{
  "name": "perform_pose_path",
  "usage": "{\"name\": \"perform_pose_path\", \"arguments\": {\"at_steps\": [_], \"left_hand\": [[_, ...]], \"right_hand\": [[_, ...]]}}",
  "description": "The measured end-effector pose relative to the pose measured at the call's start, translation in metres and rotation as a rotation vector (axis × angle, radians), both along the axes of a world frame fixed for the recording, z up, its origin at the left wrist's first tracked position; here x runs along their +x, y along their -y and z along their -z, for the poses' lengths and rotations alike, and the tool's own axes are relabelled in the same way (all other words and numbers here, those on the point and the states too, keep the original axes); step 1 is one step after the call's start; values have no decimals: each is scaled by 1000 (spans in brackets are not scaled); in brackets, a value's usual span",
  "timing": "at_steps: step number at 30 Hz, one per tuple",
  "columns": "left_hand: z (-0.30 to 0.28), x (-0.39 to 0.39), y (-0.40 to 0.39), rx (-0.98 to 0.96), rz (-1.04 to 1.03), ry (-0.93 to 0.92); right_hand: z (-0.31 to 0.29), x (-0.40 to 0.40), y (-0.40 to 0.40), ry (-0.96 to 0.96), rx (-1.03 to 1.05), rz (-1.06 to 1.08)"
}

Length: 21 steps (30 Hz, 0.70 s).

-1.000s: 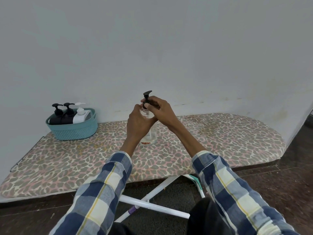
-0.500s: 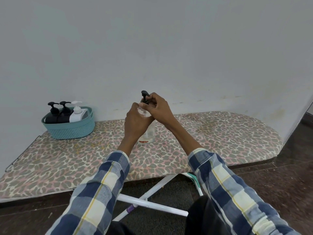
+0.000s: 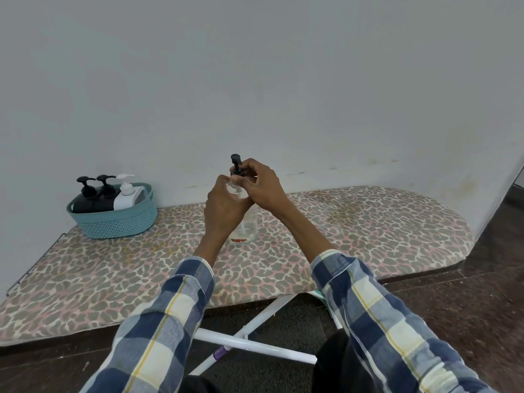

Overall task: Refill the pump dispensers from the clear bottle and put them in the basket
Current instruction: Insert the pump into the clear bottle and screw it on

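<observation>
We see a clear plastic pump bottle [image 3: 247,222] standing upright on the leopard-print padded ironing-board surface [image 3: 368,222], near its middle. The left hand [image 3: 225,209] wraps its grip around the bottle's upper body from the left, fingers curled about it. The right hand [image 3: 262,184] sits just above and to the right, its fingers pinching the black pump head [image 3: 236,165] at the collar, with the nozzle poking up above both hands. Only the bottle's lower part shows below the left hand; a reddish mark lies at its base. Well apart to the left, a teal woven plastic basket [image 3: 113,222] rests by the wall, holding two black pump dispensers [image 3: 95,198] and one white pump dispenser [image 3: 127,194].
</observation>
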<state>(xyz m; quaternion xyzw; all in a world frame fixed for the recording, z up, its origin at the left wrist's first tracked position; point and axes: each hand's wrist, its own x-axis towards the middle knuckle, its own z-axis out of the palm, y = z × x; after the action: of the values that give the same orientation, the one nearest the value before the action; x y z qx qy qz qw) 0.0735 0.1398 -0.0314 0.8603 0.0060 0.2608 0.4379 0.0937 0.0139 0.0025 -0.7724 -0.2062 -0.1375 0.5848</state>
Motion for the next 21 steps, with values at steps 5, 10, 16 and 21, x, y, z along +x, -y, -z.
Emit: {"name": "perform_pose_path", "arguments": {"at_steps": [5,10,16,21], "left_hand": [[-1,1,3,20,-16,-10],[0,-3,3,34,-36,16],[-1,-4,6,30,-50,20],[-1,-7,5,22,-77,-12]], "right_hand": [[-1,1,-1,9,-38,43],[2,-3,5,23,41,-52],[5,-3,11,55,46,-69],[7,-1,0,72,17,2]]}}
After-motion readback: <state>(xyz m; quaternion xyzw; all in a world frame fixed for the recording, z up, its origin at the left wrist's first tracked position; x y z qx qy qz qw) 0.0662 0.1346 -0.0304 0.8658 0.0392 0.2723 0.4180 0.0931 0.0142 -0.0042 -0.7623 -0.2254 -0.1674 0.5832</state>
